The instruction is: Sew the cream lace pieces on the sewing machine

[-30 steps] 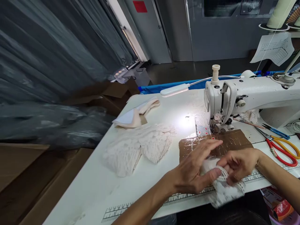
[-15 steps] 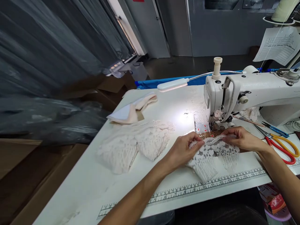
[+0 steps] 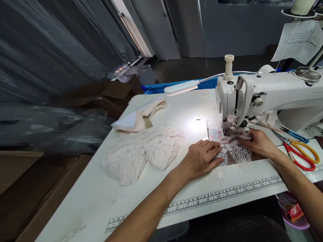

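A piece of white fringed lace (image 3: 234, 148) lies at the front of the white sewing machine (image 3: 262, 90), its scalloped upper edge by the presser foot. My left hand (image 3: 202, 157) rests flat on the lace's left part, fingers spread. At the lace's right end, my right hand (image 3: 257, 143) pinches the upper edge between thumb and fingers. Folded white lace pieces (image 3: 146, 153) lie to the left of my left hand. Behind them is a folded cream cloth (image 3: 137, 119).
Red and yellow scissors (image 3: 300, 153) and blue snips (image 3: 295, 135) lie right of my right hand. A lit lamp (image 3: 181, 88) hangs over the white table (image 3: 93, 188), which has a printed ruler (image 3: 219, 198) near its front edge. Cardboard boxes (image 3: 50, 198) stand left.
Both hands have moved the lace forward to the presser foot. My left hand has gone from pinching the edge to lying flat on the lace. The view has shifted slightly.
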The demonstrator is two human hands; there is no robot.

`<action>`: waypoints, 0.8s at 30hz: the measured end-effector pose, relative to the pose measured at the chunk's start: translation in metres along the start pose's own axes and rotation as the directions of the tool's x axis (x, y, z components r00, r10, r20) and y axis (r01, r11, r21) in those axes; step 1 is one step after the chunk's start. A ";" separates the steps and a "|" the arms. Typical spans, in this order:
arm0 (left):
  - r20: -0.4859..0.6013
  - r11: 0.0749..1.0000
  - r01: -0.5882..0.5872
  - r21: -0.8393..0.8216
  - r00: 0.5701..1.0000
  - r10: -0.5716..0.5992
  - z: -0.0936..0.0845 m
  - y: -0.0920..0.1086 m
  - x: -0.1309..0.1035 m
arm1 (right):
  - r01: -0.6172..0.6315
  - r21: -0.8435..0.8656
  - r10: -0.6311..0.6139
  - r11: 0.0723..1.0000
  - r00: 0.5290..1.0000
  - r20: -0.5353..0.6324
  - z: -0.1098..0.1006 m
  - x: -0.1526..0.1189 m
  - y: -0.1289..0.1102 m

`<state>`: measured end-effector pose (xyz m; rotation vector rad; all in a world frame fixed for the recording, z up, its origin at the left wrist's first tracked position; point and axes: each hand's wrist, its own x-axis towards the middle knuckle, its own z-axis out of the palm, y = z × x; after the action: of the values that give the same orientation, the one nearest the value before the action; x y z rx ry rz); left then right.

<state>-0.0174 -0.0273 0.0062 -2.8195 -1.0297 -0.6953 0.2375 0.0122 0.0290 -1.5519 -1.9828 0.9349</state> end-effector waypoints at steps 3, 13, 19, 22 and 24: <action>0.005 0.997 0.080 -0.006 0.997 -0.080 -0.002 0.005 0.002 | 0.001 0.093 0.001 0.996 1.000 -0.022 -0.001 0.002 0.003; 0.523 0.199 0.723 -0.661 0.635 -0.568 -0.032 0.012 0.012 | -0.096 0.530 -0.080 0.843 0.951 0.298 0.026 -0.006 -0.039; 0.446 0.391 0.811 -0.435 0.571 -0.689 -0.034 0.017 0.015 | 0.251 -0.056 -0.241 0.967 0.961 0.136 0.017 0.000 -0.032; 0.466 0.391 0.819 -0.420 0.564 -0.682 -0.034 0.018 0.014 | 0.410 -0.231 -0.377 0.882 0.909 0.176 0.016 0.001 -0.026; 0.455 0.405 0.819 -0.407 0.566 -0.687 -0.034 0.017 0.013 | 0.502 -0.315 -0.442 0.806 0.863 0.244 0.021 0.002 -0.022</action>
<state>-0.0111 -0.0397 0.0441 -2.7541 -2.6862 -0.8728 0.2075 0.0057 0.0315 -1.0688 -2.6144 0.5072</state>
